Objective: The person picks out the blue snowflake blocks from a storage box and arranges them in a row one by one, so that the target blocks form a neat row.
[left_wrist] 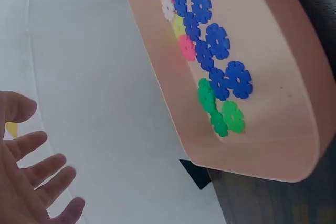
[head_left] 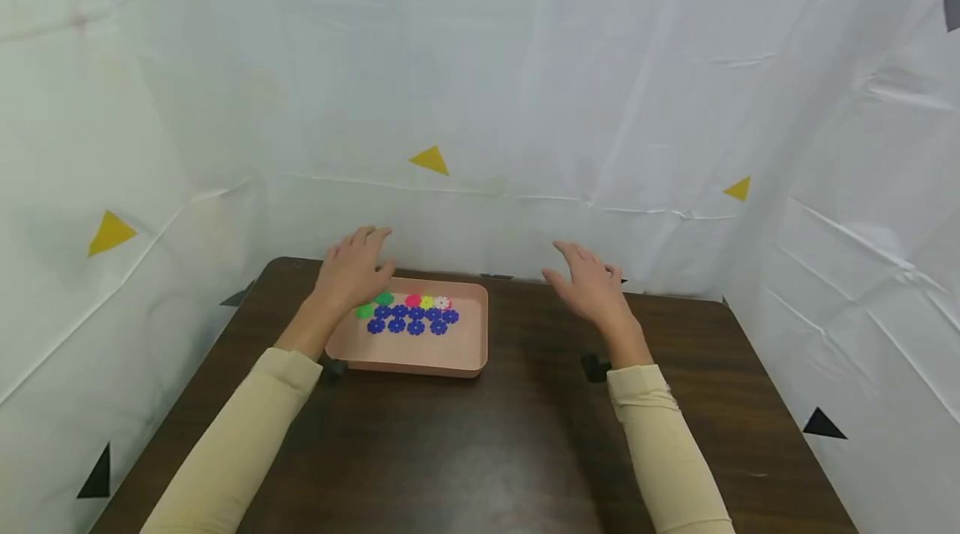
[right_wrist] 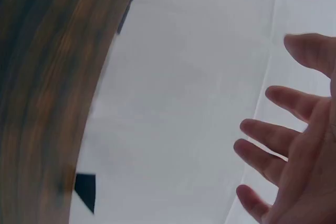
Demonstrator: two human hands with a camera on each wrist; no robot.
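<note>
A shallow pink tray lies on the table, left of its middle. Inside it are several flower-shaped plastic discs: blue discs in rows, green discs at one end, and pink, yellow and white ones along the far side. My left hand hovers over the tray's left end, fingers spread, touching nothing. Off to the right of the tray, my right hand is raised above the table, its fingers apart and holding nothing.
The dark wooden table reaches back to a white sheet that hangs behind and on both sides. Black and yellow triangles mark the sheet. A small dark device sits at the right wrist.
</note>
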